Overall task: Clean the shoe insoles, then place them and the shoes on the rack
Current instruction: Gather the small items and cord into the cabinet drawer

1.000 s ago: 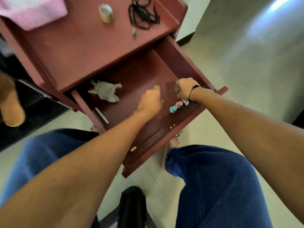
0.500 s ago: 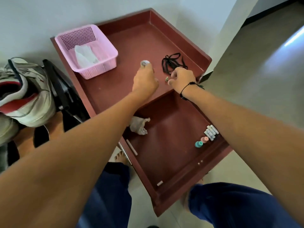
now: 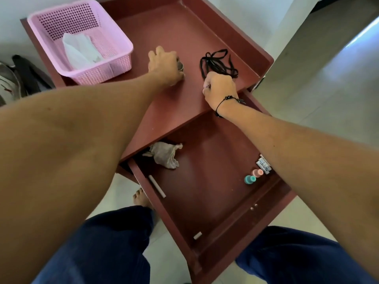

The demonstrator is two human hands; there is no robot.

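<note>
Blue trouser legs (image 3: pixel 106 249) fill the near edge, w/ a bare foot (image 3: pixel 140 198) on the pale floor tiles (image 3: pixel 320 95) between them and the cabinet. Next out, the dark-red drawer (image 3: pixel 207 193) is pulled open toward the person. Inside: a small white stub (image 3: pixel 197 235) near the front, a white stick (image 3: pixel 157 186) along the left wall, a crumpled grey cloth (image 3: pixel 164 153) at the back left, and at the right side a teal bottle (image 3: pixel 249 179), a pink bottle (image 3: pixel 257 172) just beside it, plus a labelled white packet (image 3: pixel 264 163) partly hidden by the right forearm.

Both arms reach over the drawer to the cabinet top (image 3: pixel 164 107). Right hand (image 3: pixel 220 89), black bracelet (image 3: pixel 222 103) at the wrist, has fingers curled under; something small seems pinched at the fingertips but can't tell what, or if it's really held. It sits just short of the black shoelaces (image 3: pixel 218 62), touching or nearly so. Left hand (image 3: pixel 164 66) is further in, fingers wrapped round a small round tin (image 3: pixel 180 65), mostly covered by the hand.

Far left on top: pink basket (image 3: pixel 114 64) w/ a white plastic bag (image 3: pixel 79 50) in it. Beyond the cabinet's left edge, a shoe (image 3: pixel 8 83) and a dark insole-like piece (image 3: pixel 26 72) show, only partly in frame. White wall (image 3: pixel 41 5) behind.
</note>
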